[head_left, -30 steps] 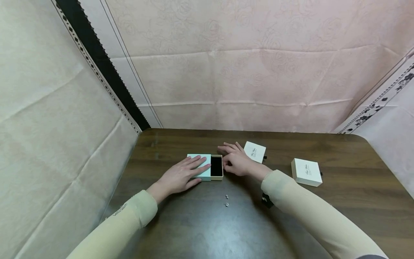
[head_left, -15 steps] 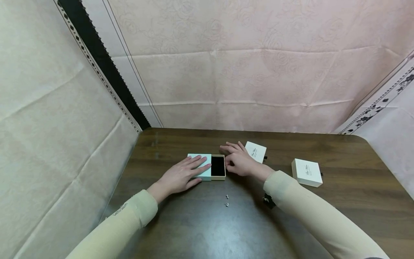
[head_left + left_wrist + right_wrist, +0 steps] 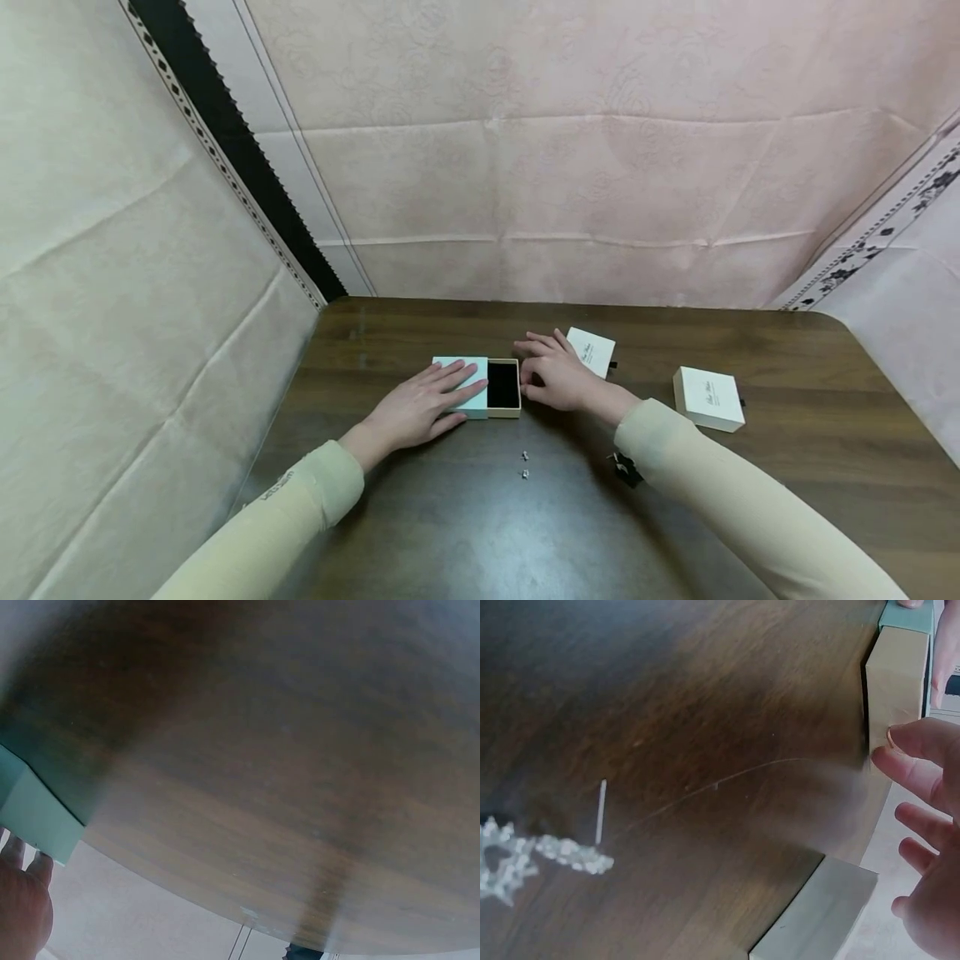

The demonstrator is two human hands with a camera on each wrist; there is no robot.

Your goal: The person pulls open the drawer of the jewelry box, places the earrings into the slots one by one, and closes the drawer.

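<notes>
A mint-green box sleeve (image 3: 462,412) lies on the table with its tan, dark-lined drawer (image 3: 503,385) partly out on the right. My left hand (image 3: 417,407) rests on top of the sleeve, fingers spread fairly straight. At the drawer's outer end, the thumb and forefinger of my right hand (image 3: 557,377) pinch together; whatever small part lies between them is hidden. Its other fingers stay loose. In the right wrist view, that drawer end (image 3: 897,682) shows beside the fingertips. Nearer me lie two small silver earrings (image 3: 525,474); one sparkling earring (image 3: 574,853) with a thin post appears close up.
Behind my right hand lies a white box (image 3: 592,350) with printed lettering and a black tab. Another white box (image 3: 709,398) of that sort lies farther right. The brown wooden table (image 3: 420,533) ends at a pale cloth backdrop (image 3: 540,192).
My right hand has moved slightly to the right, and the drawer has slid a little farther out of the sleeve. My left hand has stayed in place on the sleeve.
</notes>
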